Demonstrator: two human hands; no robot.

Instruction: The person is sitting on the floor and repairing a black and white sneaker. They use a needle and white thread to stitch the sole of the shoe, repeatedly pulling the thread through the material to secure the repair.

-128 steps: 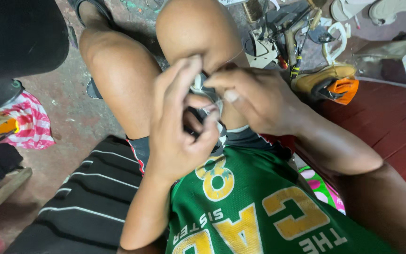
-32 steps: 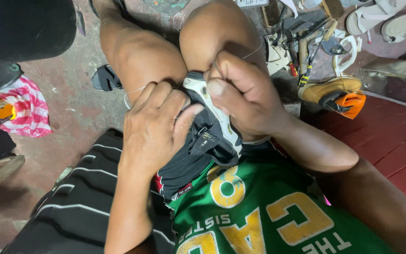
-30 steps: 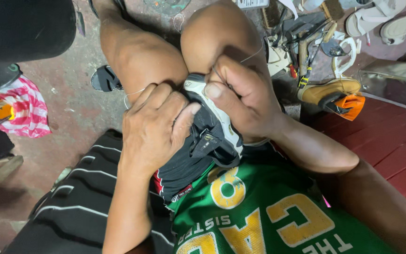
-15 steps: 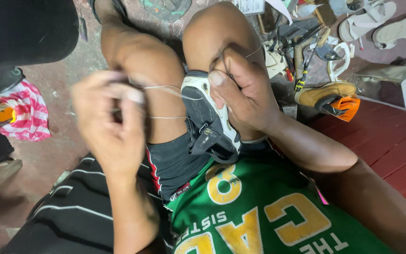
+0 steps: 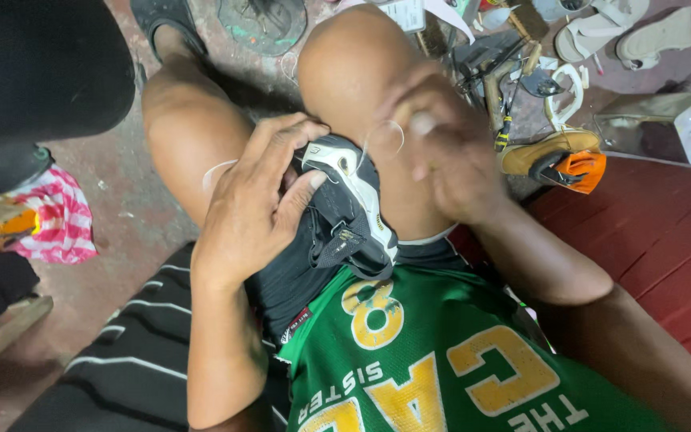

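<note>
A green jersey (image 5: 449, 360) with yellow lettering fills the lower frame, cut off at the bottom edge, and the person's two bare knees rise above it. Wedged between the thighs sits a black shoe with white trim (image 5: 345, 212); only its upper part shows, the rest buried in the lap and under the left hand (image 5: 253, 204). That hand lies flat over the shoe's near side, fingers curled around it and thumb pressed to the trim, clasping it steady. The right hand (image 5: 441, 152) is blurred with motion above the right knee, fingers pinched together, apparently on a thin pale thread (image 5: 381, 136) that loops down to the shoe; whether a needle is in the pinch cannot be made out. A dark rounded shape (image 5: 37, 72) blocks the top left corner. On the floor beyond the knees lies a jumble of tools (image 5: 505, 80), too tangled to sort, near pale sandals (image 5: 625, 32) and an orange-and-tan shoe (image 5: 557, 156).
</note>
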